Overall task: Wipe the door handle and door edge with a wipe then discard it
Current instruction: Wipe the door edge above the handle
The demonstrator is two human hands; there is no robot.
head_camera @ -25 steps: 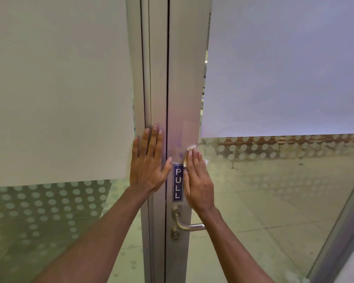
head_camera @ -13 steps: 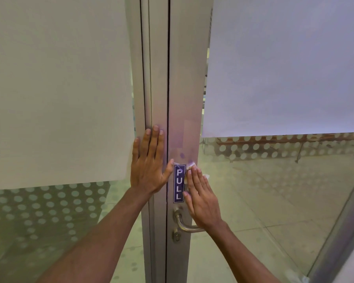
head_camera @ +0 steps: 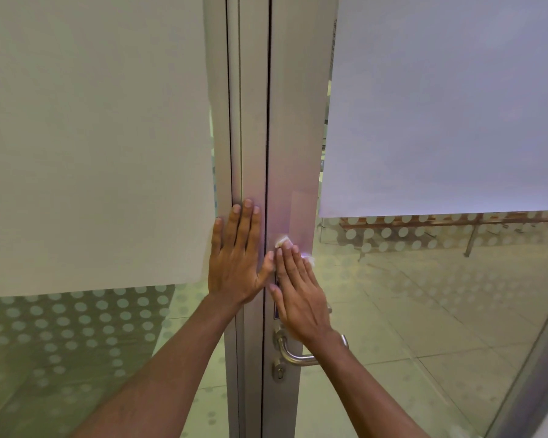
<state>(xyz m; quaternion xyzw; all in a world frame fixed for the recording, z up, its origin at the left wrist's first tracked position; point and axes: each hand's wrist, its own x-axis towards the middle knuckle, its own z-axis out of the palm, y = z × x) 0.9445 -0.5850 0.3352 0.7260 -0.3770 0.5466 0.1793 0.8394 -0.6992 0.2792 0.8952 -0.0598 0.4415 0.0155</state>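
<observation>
Back up the door edge [head_camera: 293, 128] goes the right hand [head_camera: 299, 295], which half a second ago sat lower, beside the PULL sign it now mostly covers.

Its fingers lie flat and extended, pressing the white wipe [head_camera: 282, 241] against the metal; the wipe peeks out at the fingertips and on the right side. Left hand [head_camera: 236, 260] is spread open, palm flat on the neighbouring frame [head_camera: 250, 121], holding nothing. Below the right wrist, the door handle [head_camera: 293, 357] is untouched.
</observation>
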